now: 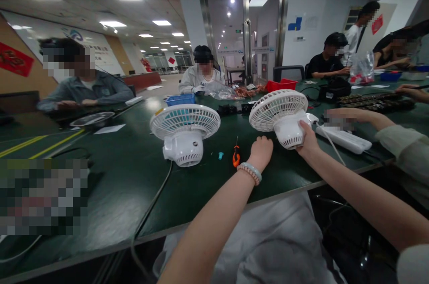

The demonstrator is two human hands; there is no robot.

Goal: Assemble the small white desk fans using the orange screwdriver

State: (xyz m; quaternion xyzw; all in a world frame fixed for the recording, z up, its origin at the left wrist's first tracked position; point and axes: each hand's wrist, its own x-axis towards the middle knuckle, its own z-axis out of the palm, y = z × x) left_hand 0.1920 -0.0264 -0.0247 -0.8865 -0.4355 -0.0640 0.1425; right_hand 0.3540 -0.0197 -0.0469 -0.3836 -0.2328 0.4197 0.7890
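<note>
My right hand point(307, 137) grips the motor housing of a white electric fan point(287, 131), which is tilted with its round grille up and to the left. My left hand point(262, 153), with a beaded bracelet at the wrist, is curled closed just below and left of that fan; whatever its fingers hold, if anything, is hidden. Beside it on the table lies a screwdriver point(236, 158) with an orange and black handle. A small teal plastic piece point(220, 155) lies to its left. Further left, a second white fan point(185, 144) rests on the table, its cord running off the front edge.
A white power strip point(346, 138) lies right of the held fan, near a co-worker's arm point(365, 118). Behind stand a blue basket point(180, 99) and a red bin point(281, 85). Several people sit around the green table point(114, 185). At left, a blurred-out item point(43, 197) lies near the edge.
</note>
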